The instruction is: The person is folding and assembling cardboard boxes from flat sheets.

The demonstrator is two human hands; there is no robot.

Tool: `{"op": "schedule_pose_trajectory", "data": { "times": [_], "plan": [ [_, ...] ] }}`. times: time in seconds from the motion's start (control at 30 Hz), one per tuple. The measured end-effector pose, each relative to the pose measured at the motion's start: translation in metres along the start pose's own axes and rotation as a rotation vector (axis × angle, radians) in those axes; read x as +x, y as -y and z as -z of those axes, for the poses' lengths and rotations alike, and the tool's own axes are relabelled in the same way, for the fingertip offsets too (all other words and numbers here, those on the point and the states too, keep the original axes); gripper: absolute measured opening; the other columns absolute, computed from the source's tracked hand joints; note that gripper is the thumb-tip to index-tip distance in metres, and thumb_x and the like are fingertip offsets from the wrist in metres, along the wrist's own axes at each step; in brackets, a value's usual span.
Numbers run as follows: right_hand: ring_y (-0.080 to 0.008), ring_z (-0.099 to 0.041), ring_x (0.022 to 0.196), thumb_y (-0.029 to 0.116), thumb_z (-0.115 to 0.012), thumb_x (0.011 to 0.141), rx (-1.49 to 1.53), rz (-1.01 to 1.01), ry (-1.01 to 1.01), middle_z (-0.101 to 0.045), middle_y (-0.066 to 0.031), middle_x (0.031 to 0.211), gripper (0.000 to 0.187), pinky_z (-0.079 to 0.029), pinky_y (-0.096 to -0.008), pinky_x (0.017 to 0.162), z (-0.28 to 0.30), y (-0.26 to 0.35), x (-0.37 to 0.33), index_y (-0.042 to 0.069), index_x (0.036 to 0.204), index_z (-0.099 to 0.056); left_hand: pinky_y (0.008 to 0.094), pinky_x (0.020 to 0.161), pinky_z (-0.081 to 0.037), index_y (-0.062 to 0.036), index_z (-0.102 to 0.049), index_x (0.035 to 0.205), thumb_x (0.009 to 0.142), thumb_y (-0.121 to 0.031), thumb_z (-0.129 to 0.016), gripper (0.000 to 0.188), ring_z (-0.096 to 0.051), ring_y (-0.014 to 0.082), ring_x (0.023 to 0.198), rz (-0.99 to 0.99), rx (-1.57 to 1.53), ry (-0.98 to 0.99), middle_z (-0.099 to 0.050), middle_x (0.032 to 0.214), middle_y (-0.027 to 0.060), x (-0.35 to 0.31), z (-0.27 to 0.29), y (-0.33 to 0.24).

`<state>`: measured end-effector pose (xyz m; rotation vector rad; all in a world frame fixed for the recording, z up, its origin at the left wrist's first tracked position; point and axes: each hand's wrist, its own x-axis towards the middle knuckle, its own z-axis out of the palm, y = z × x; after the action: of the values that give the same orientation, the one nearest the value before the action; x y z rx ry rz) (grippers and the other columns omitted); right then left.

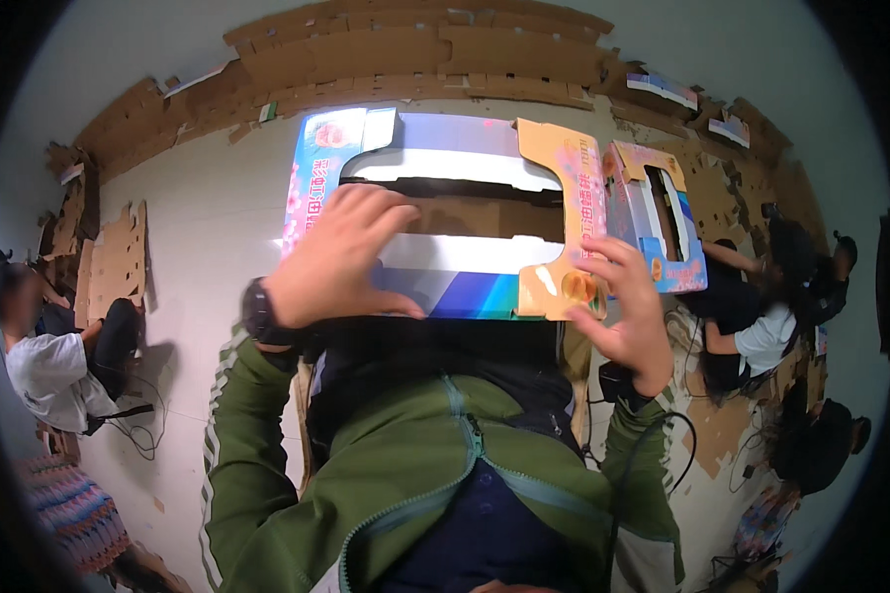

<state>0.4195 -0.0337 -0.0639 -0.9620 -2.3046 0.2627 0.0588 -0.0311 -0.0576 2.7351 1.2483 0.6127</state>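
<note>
In front of my lap lies a colourful cardboard box (465, 133) with blue, pink and orange printing and a wide opening in its top. Through the opening its brown inside shows. My left hand (336, 252) covers the near left corner, the fingers reaching over the panel toward the opening and the thumb along the near edge. At the near right corner, my right hand (628, 311) holds the box by an orange flap (544, 289), its thumb and fingers set apart around the corner. The undersides of both hands are hidden.
A second printed box (653, 212) stands just right of the first. Large brown cardboard sheets (366, 54) lie along the far wall. People sit on both sides, one at the left (59, 366) and several at the right (761, 331). A black cable (687, 435) loops by my right sleeve.
</note>
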Motion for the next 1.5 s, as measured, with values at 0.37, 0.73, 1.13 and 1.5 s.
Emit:
{"op": "schedule_pose_trajectory", "data": {
  "times": [0.37, 0.73, 1.13, 1.5],
  "plan": [
    [-0.0399, -0.041, 0.129, 0.041, -0.081, 0.07, -0.094, 0.067, 0.139, -0.05, -0.0191, 0.129, 0.078, -0.034, -0.0488, 0.108, -0.05, 0.0, 0.022, 0.003, 0.131, -0.051, 0.043, 0.107, -0.036, -0.0034, -0.053, 0.127, 0.05, -0.038, -0.09, 0.092, -0.049, 0.0335, 0.12, 0.069, -0.067, 0.058, -0.057, 0.123, 0.0146, -0.035, 0.008, 0.014],
    [-0.0314, -0.051, 0.105, 0.033, -0.087, 0.053, -0.364, -0.055, 0.126, -0.054, -0.0147, 0.105, 0.082, -0.041, -0.0425, 0.089, -0.057, 0.046, -0.01, 0.001, 0.121, -0.053, 0.0382, 0.098, -0.04, -0.0024, -0.058, 0.096, 0.035, -0.032, -0.09, 0.074, -0.058, 0.0288, 0.094, 0.159, 0.458, 0.254, -0.062, 0.091, 0.0082, -0.02, -0.025, -0.052],
    [-0.0347, -0.065, 0.095, 0.017, -0.074, 0.074, -0.205, -0.192, 0.789, -0.067, -0.0203, 0.097, 0.048, -0.052, -0.0426, 0.078, -0.081, 0.046, -0.007, -0.002, 0.115, -0.059, 0.0418, 0.063, -0.053, -0.0026, -0.061, 0.084, 0.074, -0.005, -0.061, 0.01, -0.067, 0.0344, 0.077, 0.2, 0.158, 0.387, -0.064, 0.079, 0.0183, -0.057, -0.052, -0.065],
    [-0.0406, -0.062, 0.101, 0.002, -0.061, 0.078, 0.003, -0.283, 0.87, -0.064, -0.0268, 0.105, 0.049, -0.049, -0.0439, 0.084, -0.087, 0.037, -0.004, -0.002, 0.126, -0.053, 0.0411, 0.084, -0.052, -0.0014, -0.058, 0.125, 0.074, -0.005, -0.061, 0.052, -0.065, 0.037, 0.1, 0.269, -0.199, 0.788, -0.066, 0.105, 0.0234, -0.042, -0.058, -0.036]
  ]
}}
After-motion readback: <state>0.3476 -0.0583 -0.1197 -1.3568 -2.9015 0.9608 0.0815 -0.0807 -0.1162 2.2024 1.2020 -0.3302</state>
